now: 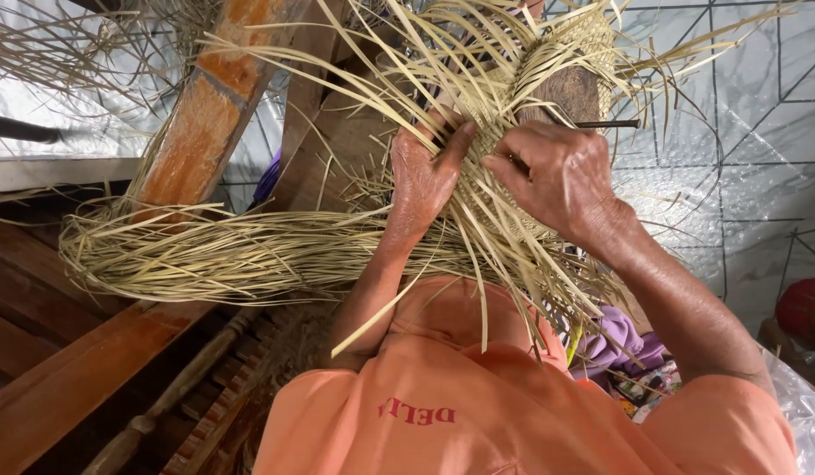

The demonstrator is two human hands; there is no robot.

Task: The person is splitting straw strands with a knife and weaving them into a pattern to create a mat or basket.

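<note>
A half-woven piece of pale straw strips (513,62) wraps a brown wooden block (566,92) in front of me. Loose strip ends (513,264) fan out in all directions. My left hand (425,176) presses into the weave with its fingers curled around a few strips. My right hand (557,176) sits just to its right, pinching strips against the weave. A thin dark rod (605,124) sticks out beyond my right hand; whether the hand holds it is hidden. My orange shirt (478,405) fills the bottom of the view.
A thick bundle of straw strips (205,251) lies across an orange-brown wooden beam (196,132) on the left. A turned wooden stick (161,405) rests on dark planks below. Silver foil sheeting (742,132) covers the right side. Purple cloth (618,339) and a red object (803,308) lie at the lower right.
</note>
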